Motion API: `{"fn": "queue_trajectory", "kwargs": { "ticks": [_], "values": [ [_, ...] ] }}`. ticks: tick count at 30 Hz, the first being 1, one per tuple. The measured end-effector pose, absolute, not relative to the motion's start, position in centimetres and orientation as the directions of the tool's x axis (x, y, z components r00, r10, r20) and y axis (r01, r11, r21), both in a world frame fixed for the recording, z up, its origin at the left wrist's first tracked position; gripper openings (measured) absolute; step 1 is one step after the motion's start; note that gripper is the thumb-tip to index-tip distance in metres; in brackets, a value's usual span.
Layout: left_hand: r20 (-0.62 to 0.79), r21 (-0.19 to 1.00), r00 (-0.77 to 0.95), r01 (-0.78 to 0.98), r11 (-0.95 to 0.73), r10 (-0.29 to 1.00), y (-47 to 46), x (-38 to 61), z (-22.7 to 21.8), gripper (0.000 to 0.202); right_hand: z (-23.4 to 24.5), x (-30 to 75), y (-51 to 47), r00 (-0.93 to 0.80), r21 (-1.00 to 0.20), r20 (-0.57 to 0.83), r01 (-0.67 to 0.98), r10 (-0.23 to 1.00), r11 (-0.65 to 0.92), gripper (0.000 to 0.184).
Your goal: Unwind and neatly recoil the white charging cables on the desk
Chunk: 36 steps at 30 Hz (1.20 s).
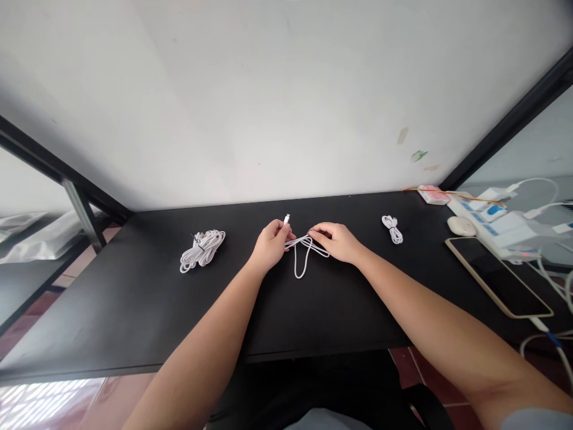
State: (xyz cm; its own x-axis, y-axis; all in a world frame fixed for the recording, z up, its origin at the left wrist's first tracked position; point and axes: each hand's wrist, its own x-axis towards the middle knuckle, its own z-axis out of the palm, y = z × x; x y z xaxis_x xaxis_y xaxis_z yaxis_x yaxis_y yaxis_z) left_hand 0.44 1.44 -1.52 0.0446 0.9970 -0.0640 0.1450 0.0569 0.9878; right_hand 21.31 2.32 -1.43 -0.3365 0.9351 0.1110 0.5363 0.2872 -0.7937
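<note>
My left hand [271, 245] and my right hand [336, 240] meet over the middle of the black table [134, 310]. Both pinch a white cable [303, 260] folded into loops that hang down between them. One plug end sticks up above my left fingers. A loose pile of white cables [202, 249] lies to the left of my left hand. A small coiled, tied white cable [393, 229] lies to the right of my right hand.
At the right edge lie a phone [496, 276] face up, a white mouse [461, 226], a power strip [496, 224] with plugs and leads, and a pink item [432, 194]. A white wall stands right behind the table.
</note>
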Motion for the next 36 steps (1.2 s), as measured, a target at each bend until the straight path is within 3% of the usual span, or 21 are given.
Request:
{"fn": "queue_trajectory", "kwargs": {
  "ticks": [13, 19, 36],
  "values": [
    [-0.009, 0.982, 0.065, 0.191, -0.004, 0.998, 1.8, 0.0, -2.6, 0.029, -2.0, 21.7, 3.6, -0.317, -0.713, 0.2, 0.602, 0.927, 0.36, 0.031],
    [0.008, 0.972, 0.074, 0.233, -0.025, 0.997, 1.7, 0.0, -2.5, 0.029, -2.5, 21.7, 3.8, -0.39, -0.661, 0.233, 0.608, 0.891, 0.439, 0.032],
    [0.135, 0.807, 0.086, 0.569, -0.16, 0.987, 0.9, -0.3, -1.3, 0.029, -2.5, 21.6, 3.2, -0.404, -0.672, 0.169, 0.62, 0.899, 0.405, 0.038]
  ]
}}
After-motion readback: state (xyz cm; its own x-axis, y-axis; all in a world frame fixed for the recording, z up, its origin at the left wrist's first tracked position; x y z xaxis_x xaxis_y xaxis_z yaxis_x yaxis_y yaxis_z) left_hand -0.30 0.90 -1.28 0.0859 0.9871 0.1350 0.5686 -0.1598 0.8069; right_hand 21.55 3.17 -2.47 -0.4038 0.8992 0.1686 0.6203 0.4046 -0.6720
